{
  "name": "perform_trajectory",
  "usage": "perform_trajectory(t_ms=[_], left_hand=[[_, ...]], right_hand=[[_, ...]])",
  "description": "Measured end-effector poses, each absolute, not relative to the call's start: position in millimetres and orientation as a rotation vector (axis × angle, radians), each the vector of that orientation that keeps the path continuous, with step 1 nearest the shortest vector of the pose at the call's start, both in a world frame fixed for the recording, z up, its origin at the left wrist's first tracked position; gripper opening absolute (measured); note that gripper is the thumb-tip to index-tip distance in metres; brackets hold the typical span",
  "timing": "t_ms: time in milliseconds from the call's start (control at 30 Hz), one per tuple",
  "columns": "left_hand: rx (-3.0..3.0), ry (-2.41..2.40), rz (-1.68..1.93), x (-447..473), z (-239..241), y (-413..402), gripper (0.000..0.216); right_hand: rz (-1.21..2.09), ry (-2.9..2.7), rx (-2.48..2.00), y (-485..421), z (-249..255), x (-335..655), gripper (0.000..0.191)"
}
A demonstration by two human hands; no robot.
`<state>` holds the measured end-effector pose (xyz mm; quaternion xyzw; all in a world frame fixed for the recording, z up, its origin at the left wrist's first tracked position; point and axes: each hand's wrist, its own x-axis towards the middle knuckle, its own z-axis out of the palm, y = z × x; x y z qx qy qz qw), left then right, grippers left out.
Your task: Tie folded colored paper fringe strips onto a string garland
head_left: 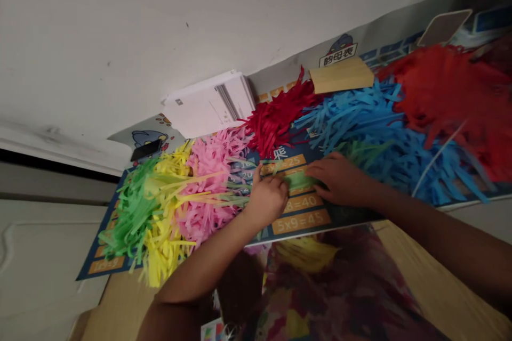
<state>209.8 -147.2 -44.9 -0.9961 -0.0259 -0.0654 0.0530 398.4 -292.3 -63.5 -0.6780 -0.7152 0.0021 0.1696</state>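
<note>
A light green paper piece (299, 180), blurred by motion, lies between my hands above the printed mat. My left hand (269, 196) is curled closed at its left end, thumb raised. My right hand (340, 178) has its fingers closed on the right end. Pale yellow-green paper strips (216, 192) stretch out left of my left hand over a pink strip pile (212, 170). Green fringe (366, 152) shows just beyond my right hand, over blue paper strips (360, 112). Whether these fringes join the middle piece I cannot tell.
Green strips (130, 213) and yellow strips (166, 248) lie left on the mat (302, 221). Dark red strips (276, 117), a white paper stack (208, 106) and a tan paper pad (342, 75) sit behind. Bright red strips (456, 101) lie right. A wall (120, 37) rises behind.
</note>
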Motion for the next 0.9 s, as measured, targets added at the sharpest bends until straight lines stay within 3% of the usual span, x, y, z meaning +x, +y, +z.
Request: perform_trajectory(t_ms=[167,500,900], left_hand=[[-3.155,-0.054,-0.326,194.9,-49.3,-130.6,0.02],[-3.35,-0.605,-0.209,202.9,-47.2,-120.5,0.028],[-3.261,-0.608,-0.241,213.2,-57.1,-121.1,0.026]], right_hand=[[0.017,-1.998,-1.962,-293.1,-76.2,402.7,0.017],[0.316,-1.809,-2.106,-278.2,-71.6,424.6,0.031],[0.292,-1.812,-2.241,-271.2,-78.1,424.8,0.027]])
